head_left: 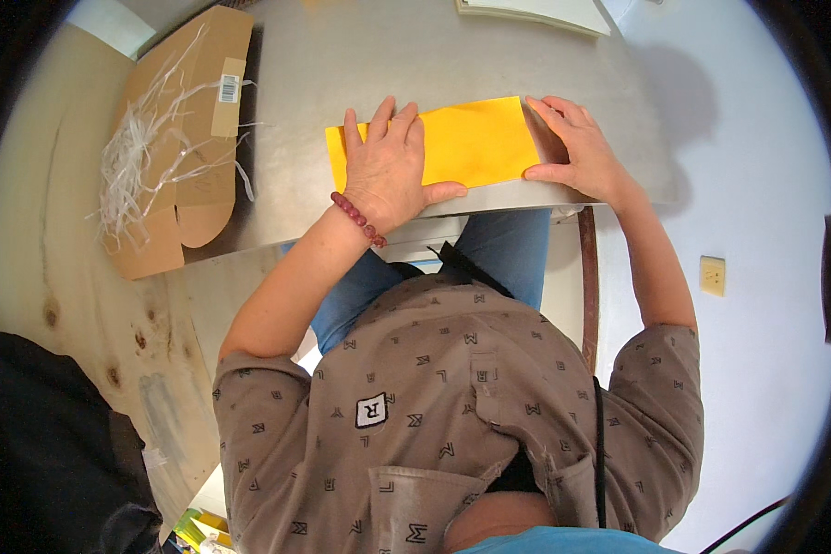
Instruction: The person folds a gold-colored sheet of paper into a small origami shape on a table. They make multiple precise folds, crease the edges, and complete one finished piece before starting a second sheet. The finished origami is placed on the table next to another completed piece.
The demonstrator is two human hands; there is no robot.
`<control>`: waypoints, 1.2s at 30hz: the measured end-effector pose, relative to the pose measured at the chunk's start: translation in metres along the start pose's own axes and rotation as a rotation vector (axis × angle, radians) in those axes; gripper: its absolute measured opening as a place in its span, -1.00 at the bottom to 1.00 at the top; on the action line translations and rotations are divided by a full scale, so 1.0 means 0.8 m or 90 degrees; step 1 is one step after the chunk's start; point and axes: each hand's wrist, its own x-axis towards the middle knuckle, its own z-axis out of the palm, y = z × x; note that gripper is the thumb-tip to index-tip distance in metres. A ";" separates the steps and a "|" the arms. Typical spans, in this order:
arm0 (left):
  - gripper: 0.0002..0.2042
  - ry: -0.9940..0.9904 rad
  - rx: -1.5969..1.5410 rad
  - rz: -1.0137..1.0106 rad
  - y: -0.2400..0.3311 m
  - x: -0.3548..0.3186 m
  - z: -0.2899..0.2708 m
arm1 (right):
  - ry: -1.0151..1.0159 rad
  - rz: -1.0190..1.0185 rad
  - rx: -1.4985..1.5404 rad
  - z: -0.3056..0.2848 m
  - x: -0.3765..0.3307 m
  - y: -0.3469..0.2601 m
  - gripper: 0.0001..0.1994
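A flat yellow paper rectangle, perhaps folded paper or an envelope, lies near the front edge of the grey metal table. My left hand is palm down on its left part, with fingers spread and the thumb along the near edge. A dark red bead bracelet circles that wrist. At the paper's right end is my right hand, its thumb and fingers apart. The thumb touches the near right corner and the fingertips are by the far right corner.
Cardboard with a tangle of whitish plastic strips lies at the left end of the table. A stack of pale sheets sits at the far edge. A pale wall with a socket stands on the right. Dark cloth shows at lower left.
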 end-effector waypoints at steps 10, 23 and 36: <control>0.07 -0.046 0.009 -0.022 0.004 0.002 -0.008 | 0.229 -0.163 0.027 -0.006 0.023 -0.056 -0.53; 0.00 0.010 -0.111 -0.033 -0.011 -0.020 0.015 | 0.101 -0.185 -0.084 0.084 0.060 -0.092 -0.45; 0.02 0.028 -0.125 -0.030 -0.074 -0.067 0.012 | 0.101 -0.191 -0.108 0.081 0.059 -0.095 -0.46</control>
